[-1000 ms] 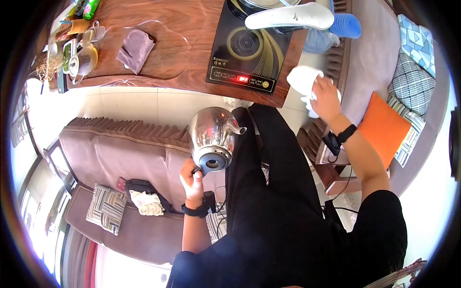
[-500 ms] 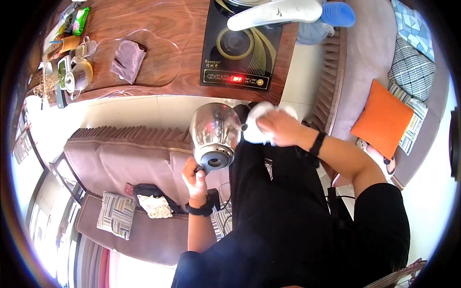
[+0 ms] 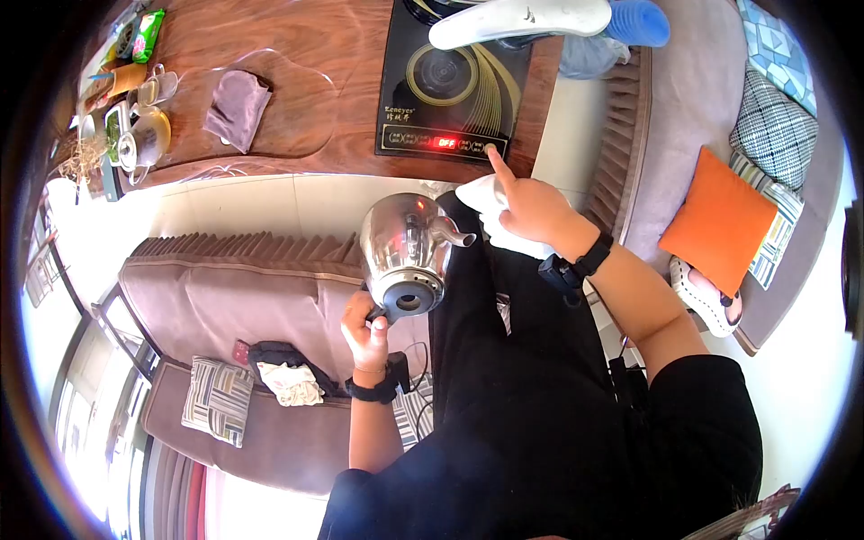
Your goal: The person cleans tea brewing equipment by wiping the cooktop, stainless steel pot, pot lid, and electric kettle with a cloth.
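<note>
A shiny steel kettle point(image 3: 396, 236) is tipped on its side, its dark round base facing me and its spout pointing right. My left hand point(image 3: 364, 331) is closed around its handle. In my right hand point(image 3: 537, 211) is a white cloth or wad of tissue point(image 3: 490, 200), gripped with the lower fingers. The index finger of that hand stretches out to the round button at the right end of the black induction cooktop's point(image 3: 445, 108) panel; whether it touches is hard to tell. The cooktop's red display reads OFF.
On the wooden table point(image 3: 297, 40) lie a folded purple-brown cloth point(image 3: 238, 110), a glass teapot point(image 3: 147, 139) and a glass pitcher point(image 3: 159, 85). A white and blue object point(image 3: 531, 20) crosses the cooktop's far side. Sofas stand left and right, one with an orange cushion point(image 3: 717, 202).
My right hand has moved away from the kettle's spout, up to the cooktop's panel, and its index finger is now extended. The kettle stays nearly in place in my left hand.
</note>
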A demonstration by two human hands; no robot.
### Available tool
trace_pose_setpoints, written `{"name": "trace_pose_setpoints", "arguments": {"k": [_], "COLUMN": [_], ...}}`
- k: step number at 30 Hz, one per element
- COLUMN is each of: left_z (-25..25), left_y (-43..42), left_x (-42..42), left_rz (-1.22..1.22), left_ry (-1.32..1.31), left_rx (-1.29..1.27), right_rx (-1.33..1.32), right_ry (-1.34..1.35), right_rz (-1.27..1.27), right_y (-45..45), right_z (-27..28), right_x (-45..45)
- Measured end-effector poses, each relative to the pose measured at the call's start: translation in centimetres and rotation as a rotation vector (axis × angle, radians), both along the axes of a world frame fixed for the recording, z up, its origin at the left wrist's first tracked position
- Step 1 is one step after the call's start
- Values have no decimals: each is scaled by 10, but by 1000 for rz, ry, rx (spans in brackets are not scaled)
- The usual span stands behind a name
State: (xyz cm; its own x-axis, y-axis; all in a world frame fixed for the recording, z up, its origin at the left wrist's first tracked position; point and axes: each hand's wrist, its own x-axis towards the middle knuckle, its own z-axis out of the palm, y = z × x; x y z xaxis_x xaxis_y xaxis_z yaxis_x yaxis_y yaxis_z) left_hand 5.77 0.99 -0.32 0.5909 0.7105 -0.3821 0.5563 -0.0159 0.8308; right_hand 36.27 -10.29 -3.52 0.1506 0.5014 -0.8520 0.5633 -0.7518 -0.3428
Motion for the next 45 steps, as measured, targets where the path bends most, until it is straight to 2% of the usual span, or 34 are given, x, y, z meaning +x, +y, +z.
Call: {"name": "trace_pose_setpoints", "arguments": {"k": [7, 9, 12, 16, 18, 29, 32, 34, 35, 37, 39, 41, 43, 44, 45], "left_z": [-5, -7, -6, -11, -11, 4, 1, 1, 3, 3, 4, 1, -1, 0, 1], "left_y": [1, 1, 1, 5, 5, 17, 18, 21, 22, 23, 23, 23, 23, 22, 21], "left_x": [3, 2, -2, -6, 1, 23, 16, 15, 18, 19, 19, 15, 13, 12, 10], "left_rz": [27, 41, 56, -8, 68, 80, 105, 101, 115, 128, 152, 153, 158, 156, 149], "left_ry": [-24, -60, -38, -14, -72, -72, -55, -40, -46, -50, -66, -57, -51, -49, -32], "left_rx": [-23, -12, -64, -70, -52, -44, -80, -104, -130, -157, -161, -160, -160, -160, -150], "right_rx": [-30, 134, 145, 127, 106, 59, 29, 235, 236, 179, 331, 467, 648, 601, 605], "right_ry": [-36, -24, 37, 26, -35, -60, -49, 15, 16, 133, -16, -270, -602, -708, -706], "right_rz": [0, -1, 4, -10, 19, -28, -81, -246, -247, -473, -633, -598, -343, -267, -272], "right_y": [2, -5, -10, -14, -11, 0, -7, -25, -30, -31, -23, -10, 3, 11, 18], "right_z": [5, 9, 27, 21, 17, 8, 5, -4, -6, 2, 17, 10, -13, -29, -32], "right_x": [0, -2, -3, -1, 1, 14, 18, 28, 38, 61, 75, 85, 90, 88, 79]}}
